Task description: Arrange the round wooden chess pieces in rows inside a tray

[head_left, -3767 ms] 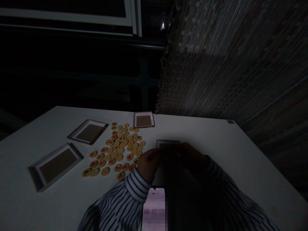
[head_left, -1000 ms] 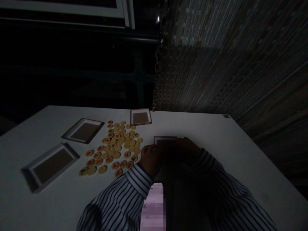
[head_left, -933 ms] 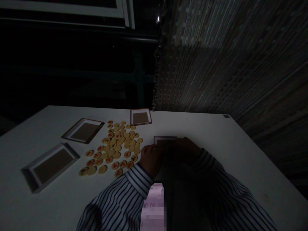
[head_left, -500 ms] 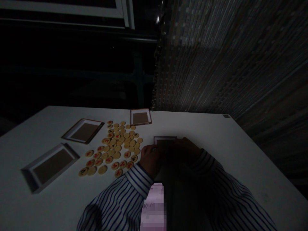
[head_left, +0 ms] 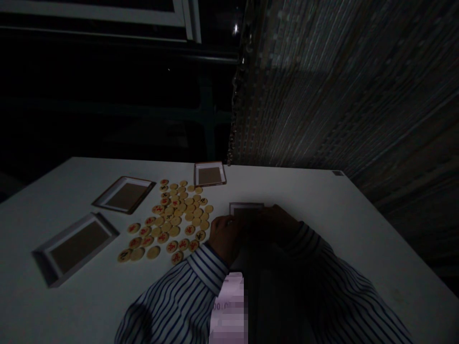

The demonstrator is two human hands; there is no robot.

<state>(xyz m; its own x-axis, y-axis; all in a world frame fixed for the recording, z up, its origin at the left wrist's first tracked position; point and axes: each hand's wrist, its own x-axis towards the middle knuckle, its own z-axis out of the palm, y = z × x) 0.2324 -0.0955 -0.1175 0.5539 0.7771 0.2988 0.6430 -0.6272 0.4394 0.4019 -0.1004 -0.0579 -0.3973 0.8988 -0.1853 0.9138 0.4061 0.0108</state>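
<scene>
Almost nothing has moved in the last half second: both hands stay bent over the shaded box (head_left: 239,205). Its far rim runs crosswise to the person; the near part is hidden, so its long axis cannot be told. The left hand (head_left: 225,236) is at the box's near left, the right hand (head_left: 281,220) overlaps its far right corner. Both curl inward, close together, but darkness hides whether they touch or clamp anything. Left of the box spread round pieces (head_left: 174,231), some bearing red or black characters; behind and left of it sits an open tray (head_left: 210,175); nearer than it, a phone (head_left: 227,291).
</scene>
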